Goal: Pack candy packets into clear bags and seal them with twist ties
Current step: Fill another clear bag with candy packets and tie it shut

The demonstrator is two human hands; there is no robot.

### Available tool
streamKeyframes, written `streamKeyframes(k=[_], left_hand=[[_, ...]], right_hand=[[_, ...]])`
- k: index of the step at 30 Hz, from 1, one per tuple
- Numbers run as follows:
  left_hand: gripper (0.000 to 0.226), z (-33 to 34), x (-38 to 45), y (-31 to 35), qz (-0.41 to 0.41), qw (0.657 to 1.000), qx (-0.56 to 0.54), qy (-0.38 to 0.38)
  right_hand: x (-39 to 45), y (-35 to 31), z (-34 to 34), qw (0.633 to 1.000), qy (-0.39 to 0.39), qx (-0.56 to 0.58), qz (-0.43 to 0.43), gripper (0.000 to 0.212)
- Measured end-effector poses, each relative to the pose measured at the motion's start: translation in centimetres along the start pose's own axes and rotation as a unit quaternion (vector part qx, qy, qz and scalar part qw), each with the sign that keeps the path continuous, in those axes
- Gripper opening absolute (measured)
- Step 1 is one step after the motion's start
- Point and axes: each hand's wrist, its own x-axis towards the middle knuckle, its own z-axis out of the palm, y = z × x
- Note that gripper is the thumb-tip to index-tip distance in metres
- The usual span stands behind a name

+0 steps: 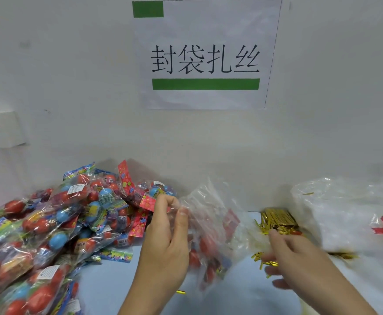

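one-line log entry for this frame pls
stage: bag filled, unsealed | left hand: pinches clear bag neck | right hand: over gold twist ties, blurred | candy packets: piled left

Two bare hands, left hand (165,242) and right hand (293,255). Forearms bare too, no sleeves visible. Short fingernails. Right hand motion-blurred.
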Motion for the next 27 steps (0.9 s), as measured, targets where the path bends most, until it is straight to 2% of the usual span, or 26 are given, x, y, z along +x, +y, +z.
streamKeyframes(k=[1,3,6,8,10,12,14,16,19,22,25,27], left_hand=[[0.014,0.1,0.0,0.1,-0.007,1.000,-0.018,0.002],[0.024,0.2,0.0,0.0,-0.026,0.998,-0.050,-0.001],[0.027,-0.1,0.0,-0.5,-0.047,0.996,-0.057,-0.044],[0.021,-1.0,0.2,-1.0,-0.017,0.998,-0.003,-0.059],[0.015,-2.1,0.5,-1.8,0.034,0.995,0.088,-0.027],[0.010,-2.9,0.7,-2.5,0.074,0.983,0.171,0.006],[0.006,-3.3,0.7,-2.6,0.095,0.976,0.197,0.009],[0.002,-3.3,0.8,-2.1,0.108,0.976,0.187,-0.004],[0.016,-3.3,0.9,-2.2,0.075,0.983,0.166,-0.019],[0.021,-3.6,0.7,-2.2,0.065,0.987,0.140,-0.033],[0.014,-4.3,1.0,-1.9,0.080,0.992,0.098,0.016],[0.006,-4.3,1.1,-1.8,0.076,0.992,0.102,-0.001]], right_hand=[[-0.2,-0.2,0.2,0.997,-0.038,0.061,0.031,0.043],[-0.4,-0.5,0.8,0.986,-0.075,0.144,0.032,0.040],[-0.4,-0.4,1.2,0.989,-0.025,0.143,-0.022,0.032],[-0.5,-0.4,0.8,0.988,0.044,0.143,-0.044,0.029],[-0.5,-0.5,0.2,0.982,0.099,0.148,-0.058,0.029],[-0.6,-0.5,-0.1,0.982,0.101,0.150,-0.062,0.026],[-0.7,-0.5,0.0,0.982,0.089,0.156,-0.059,0.017],[-0.7,-0.7,0.0,0.978,0.100,0.170,-0.073,0.015],[-0.6,-0.6,0.0,0.975,0.123,0.165,-0.079,0.020],[-0.5,-0.1,-0.2,0.978,0.130,0.147,-0.069,0.022],[-0.2,0.1,-0.6,0.973,0.153,0.149,-0.083,0.021],[-0.1,0.3,-0.6,0.976,0.148,0.137,-0.086,0.024]])
